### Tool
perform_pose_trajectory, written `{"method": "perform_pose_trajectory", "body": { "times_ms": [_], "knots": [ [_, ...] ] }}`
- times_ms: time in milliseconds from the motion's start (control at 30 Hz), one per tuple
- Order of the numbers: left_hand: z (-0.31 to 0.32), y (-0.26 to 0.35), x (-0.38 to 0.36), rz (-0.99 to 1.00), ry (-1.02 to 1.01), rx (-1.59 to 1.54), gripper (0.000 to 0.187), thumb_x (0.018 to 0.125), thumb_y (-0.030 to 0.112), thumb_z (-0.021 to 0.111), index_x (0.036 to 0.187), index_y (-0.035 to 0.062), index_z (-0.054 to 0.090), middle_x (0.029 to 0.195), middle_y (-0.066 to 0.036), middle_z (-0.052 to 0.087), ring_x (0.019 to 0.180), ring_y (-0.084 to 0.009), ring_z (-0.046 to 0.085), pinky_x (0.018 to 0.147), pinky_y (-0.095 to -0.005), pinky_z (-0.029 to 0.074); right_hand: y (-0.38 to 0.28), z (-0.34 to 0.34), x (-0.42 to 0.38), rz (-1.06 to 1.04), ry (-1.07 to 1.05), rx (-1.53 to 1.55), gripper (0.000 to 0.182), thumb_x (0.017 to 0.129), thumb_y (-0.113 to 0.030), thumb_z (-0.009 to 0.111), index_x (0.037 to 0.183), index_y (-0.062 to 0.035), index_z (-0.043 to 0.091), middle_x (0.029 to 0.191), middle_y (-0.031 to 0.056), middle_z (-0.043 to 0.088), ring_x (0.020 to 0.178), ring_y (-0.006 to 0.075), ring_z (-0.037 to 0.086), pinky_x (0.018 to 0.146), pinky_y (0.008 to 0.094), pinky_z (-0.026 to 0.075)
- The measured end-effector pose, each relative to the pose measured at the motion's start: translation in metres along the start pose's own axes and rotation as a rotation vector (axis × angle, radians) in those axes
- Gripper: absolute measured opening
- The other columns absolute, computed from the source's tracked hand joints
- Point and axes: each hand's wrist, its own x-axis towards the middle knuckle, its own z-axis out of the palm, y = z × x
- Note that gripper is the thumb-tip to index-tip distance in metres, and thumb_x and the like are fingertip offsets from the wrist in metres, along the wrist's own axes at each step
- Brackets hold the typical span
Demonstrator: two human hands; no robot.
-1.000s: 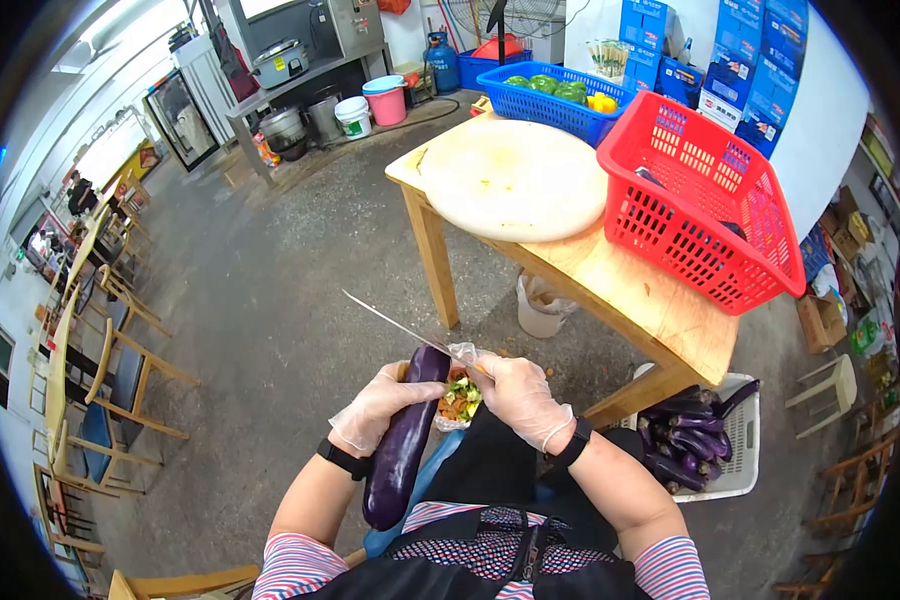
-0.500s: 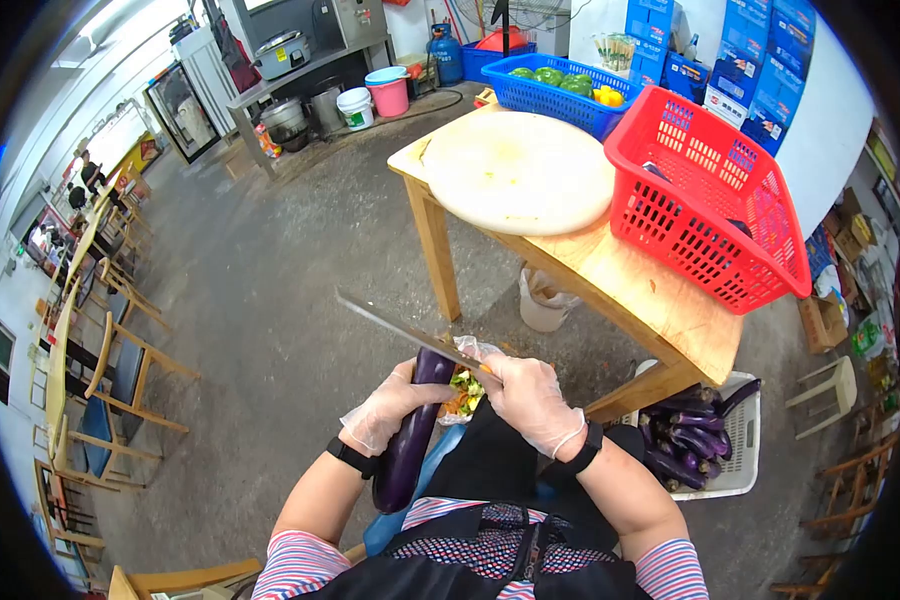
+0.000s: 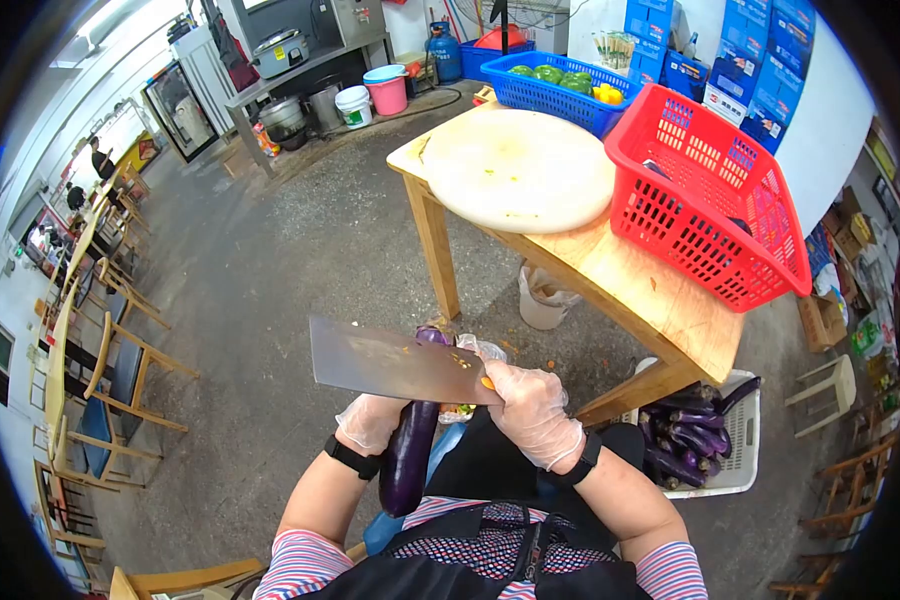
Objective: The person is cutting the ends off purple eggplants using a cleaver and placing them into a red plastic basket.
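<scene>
My left hand (image 3: 372, 422), in a clear plastic glove, is closed around a long purple eggplant (image 3: 406, 468). The eggplant slants over my lap, its stem end pointing away from me. A wide-bladed cleaver (image 3: 395, 362) is gripped in my gloved right hand (image 3: 538, 412). Its blade lies across the upper part of the eggplant in this view, broad face up, with small bits stuck on it. The blade covers the fingers of my left hand. Beneath the cleaver, part of a plastic-lined container of vegetable scraps (image 3: 458, 411) shows.
Ahead stands a wooden table (image 3: 660, 300) with a round white chopping board (image 3: 520, 175), a red basket (image 3: 705, 240) and a blue basket of peppers (image 3: 570, 95). A white crate of eggplants (image 3: 738, 440) sits on the floor at right. A lined bin (image 3: 543, 305) is under the table.
The cleaver has turned from edge-on to showing its broad face, and now covers more of the eggplant and my left fingers. Both hands stay closed on what they hold.
</scene>
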Motion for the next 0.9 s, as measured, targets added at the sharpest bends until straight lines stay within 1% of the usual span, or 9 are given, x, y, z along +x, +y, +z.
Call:
{"method": "perform_pose_trajectory", "body": {
  "times_ms": [67,200,267,300,533,600,700,767,900],
  "knots": [
    [-0.003,-0.005,0.000,-0.004,0.018,-0.074,0.041,0.086,0.027,0.072,0.117,0.0013,0.063,0.108,-0.009,0.068,0.092,-0.0156,0.066,0.083,-0.0281,0.054,-0.001,-0.002,0.001,-0.008,0.010,0.009,0.012,0.080,-0.010,0.067,0.088,-0.0067,0.060,0.070,0.0127,0.063,0.063,0.0308,0.066,0.055,0.0394,0.051],
    [-0.011,-0.012,-0.002,0.018,0.075,-0.136,0.040,0.089,0.027,0.069,0.117,0.0002,0.062,0.110,-0.011,0.068,0.096,-0.0172,0.067,0.086,-0.0291,0.054,-0.003,-0.008,0.002,-0.042,0.028,0.014,0.012,0.079,-0.010,0.067,0.088,-0.0067,0.059,0.069,0.0117,0.063,0.061,0.0295,0.065,0.054,0.0385,0.051],
    [-0.010,-0.012,-0.005,0.084,0.078,-0.142,0.039,0.091,0.028,0.067,0.117,-0.0002,0.063,0.112,-0.012,0.068,0.097,-0.0178,0.067,0.086,-0.0297,0.054,-0.003,-0.010,0.000,-0.045,-0.011,-0.036,0.013,0.079,-0.010,0.067,0.088,-0.0067,0.059,0.068,0.0114,0.063,0.061,0.0291,0.065,0.054,0.0383,0.050],
    [-0.010,-0.014,-0.006,0.087,0.082,-0.145,0.039,0.091,0.028,0.067,0.117,-0.0002,0.063,0.112,-0.012,0.068,0.097,-0.0178,0.067,0.086,-0.0297,0.054,-0.001,-0.011,-0.001,-0.048,-0.044,-0.091,0.013,0.079,-0.010,0.067,0.088,-0.0067,0.059,0.068,0.0110,0.063,0.060,0.0287,0.065,0.054,0.0381,0.050],
    [-0.011,-0.013,-0.002,0.092,0.084,-0.156,0.036,0.092,0.028,0.066,0.115,0.0000,0.064,0.109,-0.012,0.068,0.097,-0.0178,0.067,0.085,-0.0300,0.055,0.007,-0.013,-0.007,-0.047,-0.060,-0.087,0.015,0.077,-0.011,0.068,0.089,-0.0064,0.059,0.066,0.0103,0.062,0.059,0.0286,0.065,0.053,0.0384,0.050],
    [-0.008,-0.009,-0.003,0.102,0.065,-0.181,0.035,0.092,0.027,0.066,0.114,0.0004,0.064,0.109,-0.012,0.069,0.097,-0.0178,0.067,0.085,-0.0301,0.055,0.007,-0.015,-0.008,-0.036,-0.047,-0.111,0.015,0.076,-0.010,0.069,0.087,-0.0067,0.059,0.066,0.0105,0.061,0.059,0.0293,0.064,0.053,0.0389,0.050],
    [-0.005,-0.005,-0.004,0.128,0.121,-0.162,0.034,0.091,0.028,0.067,0.112,0.0013,0.065,0.108,-0.011,0.069,0.097,-0.0175,0.067,0.085,-0.0302,0.055,0.002,-0.022,-0.005,-0.021,-0.001,-0.129,0.014,0.076,-0.009,0.069,0.083,-0.0070,0.057,0.065,0.0109,0.060,0.058,0.0300,0.064,0.053,0.0395,0.050],
    [0.000,-0.002,-0.003,0.091,0.169,-0.104,0.038,0.091,0.032,0.066,0.112,0.0009,0.062,0.106,-0.015,0.068,0.092,-0.0233,0.068,0.076,-0.0354,0.059,0.004,-0.023,-0.004,-0.017,-0.010,-0.121,0.014,0.076,-0.010,0.069,0.082,-0.0071,0.056,0.065,0.0110,0.060,0.058,0.0303,0.064,0.053,0.0396,0.050],
    [-0.005,-0.010,-0.002,0.111,0.186,-0.127,0.038,0.089,0.030,0.069,0.112,0.0008,0.062,0.104,-0.015,0.068,0.089,-0.0240,0.069,0.073,-0.0361,0.060,0.005,-0.021,-0.006,-0.031,-0.034,-0.105,0.014,0.077,-0.010,0.069,0.082,-0.0075,0.056,0.065,0.0111,0.060,0.059,0.0308,0.064,0.053,0.0396,0.050]
  ]
}}
